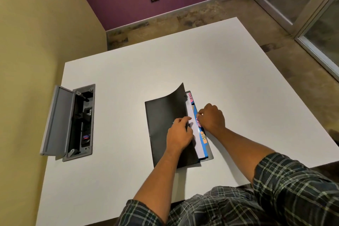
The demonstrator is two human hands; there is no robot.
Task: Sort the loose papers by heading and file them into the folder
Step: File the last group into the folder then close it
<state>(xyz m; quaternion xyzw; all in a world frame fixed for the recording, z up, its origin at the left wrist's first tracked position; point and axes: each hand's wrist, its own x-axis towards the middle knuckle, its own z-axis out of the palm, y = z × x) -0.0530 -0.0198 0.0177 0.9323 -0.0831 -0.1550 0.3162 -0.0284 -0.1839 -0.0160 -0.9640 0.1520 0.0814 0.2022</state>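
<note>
A black folder [163, 126] lies on the white table [128, 79], its front cover curled up at the far right corner. White papers [194, 130] and blue sheets with coloured tab labels [199, 119] show along its right edge. My left hand [180, 135] rests on the cover and pinches its right edge with the papers. My right hand [211, 117] sits at the folder's right side, fingers curled on the tabbed blue sheet edge.
An open grey cable box [69, 122] with its lid raised is set into the table at the left. A yellow wall runs along the left; the table's near edge is by my lap. Glass doors stand at the far right.
</note>
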